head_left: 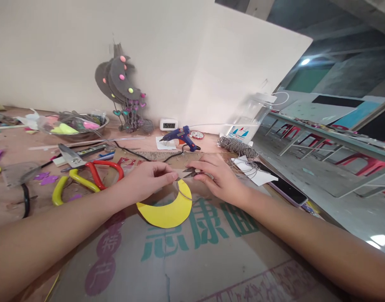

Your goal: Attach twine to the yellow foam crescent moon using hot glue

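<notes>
My left hand [148, 178] is pinched shut on a thin wire or string [183, 193] that curves down over a yellow foam crescent [169, 212] lying on the cardboard sheet [195, 260]. My right hand [219, 176] is closed on small dark snips [190, 171], their tip pointing left toward my left fingertips. The two hands nearly meet above the crescent's upper tip.
Red and yellow-handled shears [85, 174] lie to the left. A blue glue gun [181, 137], a small clock [168, 124], a grey twine bundle [236, 147], a phone [285, 186], a bowl of foam scraps [74, 126] and a grey crescent ornament [121, 86] stand behind. The table edge drops off at right.
</notes>
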The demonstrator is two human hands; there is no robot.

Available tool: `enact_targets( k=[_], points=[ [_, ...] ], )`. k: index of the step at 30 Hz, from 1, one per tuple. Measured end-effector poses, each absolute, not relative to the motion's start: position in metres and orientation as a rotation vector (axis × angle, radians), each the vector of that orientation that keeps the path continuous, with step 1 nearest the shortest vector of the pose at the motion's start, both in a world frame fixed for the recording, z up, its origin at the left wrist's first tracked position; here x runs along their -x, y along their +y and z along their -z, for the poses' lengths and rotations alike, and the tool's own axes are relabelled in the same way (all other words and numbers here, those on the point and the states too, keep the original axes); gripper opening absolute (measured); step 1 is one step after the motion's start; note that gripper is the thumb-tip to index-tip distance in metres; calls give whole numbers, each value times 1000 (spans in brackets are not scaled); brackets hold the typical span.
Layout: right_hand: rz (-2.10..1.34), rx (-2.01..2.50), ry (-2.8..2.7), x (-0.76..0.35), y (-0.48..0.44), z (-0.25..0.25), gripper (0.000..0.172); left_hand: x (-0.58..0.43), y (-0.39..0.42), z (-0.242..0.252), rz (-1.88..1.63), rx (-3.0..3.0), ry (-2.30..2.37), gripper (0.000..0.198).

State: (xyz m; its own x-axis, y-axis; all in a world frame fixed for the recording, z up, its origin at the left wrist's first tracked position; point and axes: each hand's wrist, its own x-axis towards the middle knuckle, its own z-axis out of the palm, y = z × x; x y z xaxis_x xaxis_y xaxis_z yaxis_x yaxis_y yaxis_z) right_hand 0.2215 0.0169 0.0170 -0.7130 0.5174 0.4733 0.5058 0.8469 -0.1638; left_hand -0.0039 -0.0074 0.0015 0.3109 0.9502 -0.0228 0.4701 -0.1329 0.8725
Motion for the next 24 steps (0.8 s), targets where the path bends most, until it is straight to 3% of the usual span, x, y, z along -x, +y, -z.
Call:
enact_targets(
  k=[24],
  points=[
    [160, 772, -2674, -219, 14, -14, 31, 2, -8, -3, -729, -1830, 1215, 34]
  ],
)
